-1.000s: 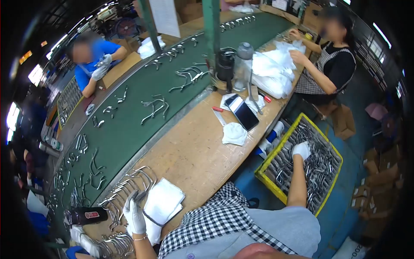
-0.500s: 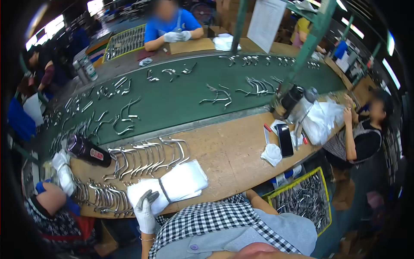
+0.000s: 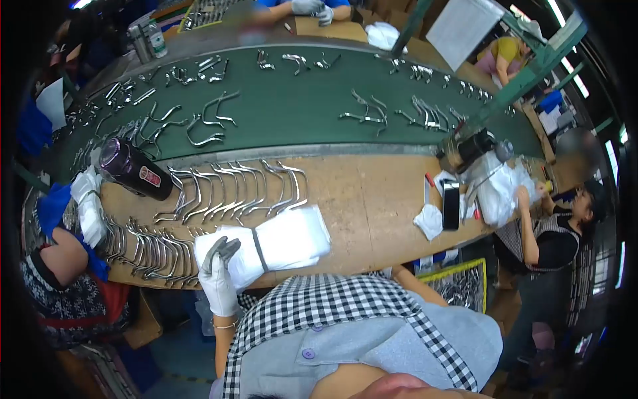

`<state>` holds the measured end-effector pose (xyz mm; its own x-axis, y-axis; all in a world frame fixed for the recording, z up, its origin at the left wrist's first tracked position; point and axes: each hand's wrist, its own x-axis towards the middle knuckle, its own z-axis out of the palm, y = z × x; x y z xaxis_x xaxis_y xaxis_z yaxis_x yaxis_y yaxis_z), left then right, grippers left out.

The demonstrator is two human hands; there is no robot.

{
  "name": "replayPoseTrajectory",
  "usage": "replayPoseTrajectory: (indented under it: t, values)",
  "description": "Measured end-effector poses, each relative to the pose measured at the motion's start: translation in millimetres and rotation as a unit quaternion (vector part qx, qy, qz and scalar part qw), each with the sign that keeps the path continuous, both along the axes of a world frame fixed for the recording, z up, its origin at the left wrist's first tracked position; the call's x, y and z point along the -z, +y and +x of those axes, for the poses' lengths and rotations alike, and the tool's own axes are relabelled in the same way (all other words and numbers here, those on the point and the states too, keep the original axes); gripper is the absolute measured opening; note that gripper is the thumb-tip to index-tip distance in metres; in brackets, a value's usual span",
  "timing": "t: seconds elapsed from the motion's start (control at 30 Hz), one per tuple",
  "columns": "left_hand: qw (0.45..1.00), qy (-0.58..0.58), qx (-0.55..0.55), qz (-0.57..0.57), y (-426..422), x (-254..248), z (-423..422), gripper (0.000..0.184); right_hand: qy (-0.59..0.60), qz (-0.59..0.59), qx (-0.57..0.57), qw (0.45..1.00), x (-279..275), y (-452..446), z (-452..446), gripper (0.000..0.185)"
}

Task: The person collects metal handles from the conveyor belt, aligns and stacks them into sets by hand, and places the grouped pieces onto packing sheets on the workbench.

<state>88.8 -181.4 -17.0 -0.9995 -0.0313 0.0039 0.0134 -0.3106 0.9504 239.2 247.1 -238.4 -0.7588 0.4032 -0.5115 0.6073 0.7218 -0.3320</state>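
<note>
My left hand (image 3: 218, 278), in a white glove with grey fingertips, is at the left end of a stack of white sheets or bags (image 3: 292, 238) bound by a dark band. Its fingers are loosely bent and somewhat apart over the stack, with nothing visible between them. My right hand is hidden behind my checked apron (image 3: 345, 296); only the right forearm (image 3: 419, 287) shows. Beside the stack lie rows of curved shiny metal pieces (image 3: 249, 189), like handles, with more of them (image 3: 156, 253) left of my left hand.
A dark thermos (image 3: 136, 169) lies tilted at the left. Metal parts lie along the green belt (image 3: 286, 100) beyond the table. To the right are a phone (image 3: 450, 206), a crumpled white cloth (image 3: 428, 221) and a yellow-edged crate (image 3: 458, 286). Co-workers sit across and at both sides.
The camera view has shifted, so the table and belt sit higher in the picture. My left hand stays by the white stack. The co-worker across now shows mostly arms and gloved hands.
</note>
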Motion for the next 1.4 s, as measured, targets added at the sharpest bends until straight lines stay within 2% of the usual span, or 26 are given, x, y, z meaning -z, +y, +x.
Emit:
replayPoseTrajectory:
  t: [0.27,0.4,0.47,0.7,0.87,1.0,1.03,1.13,1.2,1.27,1.33,1.4]
  values:
    - [0.998,0.054,0.041,0.008,-2.0,1.8,-8.9,0.035,-0.006,-0.022,0.001,1.000,-1.1,-20.2,-4.2,0.032]
    - [0.998,0.054,0.039,0.003,-2.4,2.6,-8.5,0.034,-0.008,-0.029,0.002,1.000,-5.5,-19.3,-8.4,0.032]
    - [1.000,0.010,0.022,0.001,-2.4,-3.5,-7.2,0.036,-0.010,-0.027,0.003,1.000,-8.9,-15.5,-7.2,0.032]
    - [0.999,0.024,0.025,0.017,3.6,6.9,-6.9,0.038,-0.013,-0.035,-0.001,0.999,-5.7,-20.4,5.1,0.032]
    - [0.998,0.040,0.055,-0.004,1.3,-7.8,-3.7,0.034,-0.010,-0.044,-0.023,0.999,-4.0,-24.1,-0.7,0.032]
    - [0.999,0.022,-0.009,-0.040,-3.0,-17.0,-2.9,0.036,-0.012,-0.036,-0.043,0.998,-7.1,-22.1,10.9,0.032]
    - [0.996,-0.012,-0.013,-0.091,-4.8,-24.7,-2.9,0.034,-0.013,-0.038,-0.057,0.998,-6.1,-23.2,4.6,0.032]
    - [0.996,-0.023,0.018,-0.085,-10.8,-27.5,6.5,0.032,-0.001,-0.044,-0.114,0.993,-1.6,-39.7,-39.9,0.032]
    - [0.993,0.021,0.039,-0.112,-19.8,-28.4,15.0,0.033,0.014,-0.056,-0.170,0.984,2.1,-64.4,-81.9,0.032]
    - [0.998,-0.014,0.056,-0.024,-31.3,-29.0,23.6,0.035,0.030,-0.076,-0.229,0.970,7.3,-100.0,-128.6,0.032]
    - [1.000,-0.023,0.007,0.008,-50.3,-27.2,34.6,0.037,0.048,-0.094,-0.286,0.953,13.1,-142.2,-169.8,0.032]
    - [0.995,-0.007,-0.084,-0.051,-76.5,-12.7,48.1,0.037,0.059,-0.111,-0.332,0.935,13.9,-187.1,-201.9,0.032]
